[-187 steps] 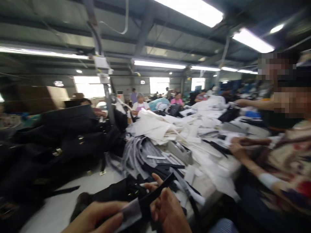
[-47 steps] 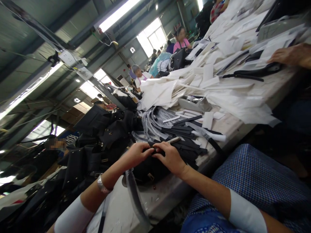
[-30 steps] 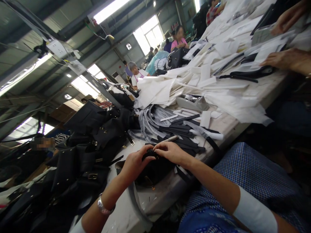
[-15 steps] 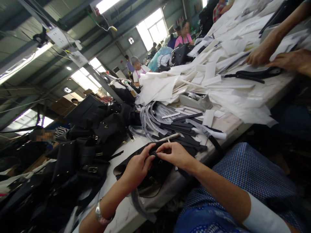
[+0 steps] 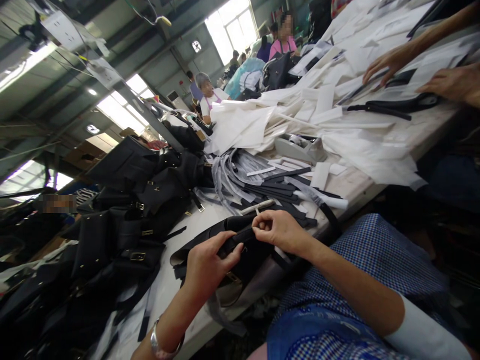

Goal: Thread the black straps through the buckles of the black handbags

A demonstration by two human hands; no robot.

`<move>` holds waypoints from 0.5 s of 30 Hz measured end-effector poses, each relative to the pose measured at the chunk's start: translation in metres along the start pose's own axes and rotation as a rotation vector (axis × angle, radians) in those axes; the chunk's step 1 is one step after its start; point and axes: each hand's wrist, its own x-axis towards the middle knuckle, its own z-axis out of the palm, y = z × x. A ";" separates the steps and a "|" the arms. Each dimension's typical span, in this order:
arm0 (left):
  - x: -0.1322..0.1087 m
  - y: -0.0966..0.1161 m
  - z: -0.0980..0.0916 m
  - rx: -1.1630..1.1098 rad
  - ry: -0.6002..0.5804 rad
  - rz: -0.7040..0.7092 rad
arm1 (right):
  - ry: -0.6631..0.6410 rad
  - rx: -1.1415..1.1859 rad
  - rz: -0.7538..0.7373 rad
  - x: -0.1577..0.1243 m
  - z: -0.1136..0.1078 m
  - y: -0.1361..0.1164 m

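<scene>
Left hand (image 5: 208,260) fingers are closed around the strap (image 5: 242,237) atop the bag (image 5: 253,260) at the desk (image 5: 168,282) edge. The strap runs toward 2 o'clock, where the right hand (image 5: 279,232) pinches it.

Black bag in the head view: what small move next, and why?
Probably brace the black bag with the left hand and slide the right hand, pinched shut, a little along its top edge: both hands sit on that edge, close together.

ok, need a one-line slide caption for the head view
Left hand grips a black bag while right hand pinches its upper edge, beside piled black bags and white sheets.
</scene>
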 end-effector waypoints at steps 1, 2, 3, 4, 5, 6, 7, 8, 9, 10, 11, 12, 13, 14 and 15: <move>-0.001 -0.002 0.000 -0.030 -0.013 -0.020 | 0.036 -0.047 0.025 0.001 -0.004 0.010; -0.002 -0.004 0.001 -0.067 -0.026 -0.034 | 0.067 -0.090 0.050 0.001 -0.008 0.019; -0.003 -0.006 0.001 -0.107 -0.037 -0.040 | 0.088 -0.124 0.071 0.002 -0.011 0.028; -0.004 -0.007 0.002 -0.146 -0.046 -0.043 | 0.101 -0.148 0.084 0.002 -0.014 0.035; -0.004 -0.008 0.002 -0.181 -0.054 -0.046 | 0.107 -0.163 0.091 0.002 -0.016 0.040; -0.005 -0.009 0.002 -0.209 -0.061 -0.049 | 0.113 -0.181 0.090 0.001 -0.018 0.042; -0.005 -0.009 0.003 -0.230 -0.065 -0.054 | 0.126 -0.207 0.077 0.000 -0.017 0.042; -0.006 -0.009 0.003 -0.247 -0.068 -0.057 | 0.142 -0.232 0.046 -0.001 -0.016 0.040; -0.006 -0.009 0.004 -0.261 -0.069 -0.060 | 0.158 -0.249 -0.002 -0.002 -0.014 0.035; -0.006 -0.009 0.004 -0.273 -0.068 -0.060 | 0.164 -0.254 -0.062 -0.004 -0.011 0.029; -0.006 -0.009 0.004 -0.285 -0.066 -0.057 | 0.151 -0.248 -0.133 -0.005 -0.007 0.022; -0.006 -0.009 0.005 -0.296 -0.062 -0.053 | 0.118 -0.231 -0.203 -0.007 -0.003 0.014; -0.006 -0.008 0.005 -0.305 -0.060 -0.046 | 0.075 -0.208 -0.256 -0.009 0.002 0.007; -0.006 -0.008 0.005 -0.312 -0.060 -0.039 | 0.034 -0.191 -0.285 -0.011 0.006 0.001; -0.006 -0.007 0.005 -0.316 -0.060 -0.034 | 0.003 -0.175 -0.294 -0.012 0.010 -0.004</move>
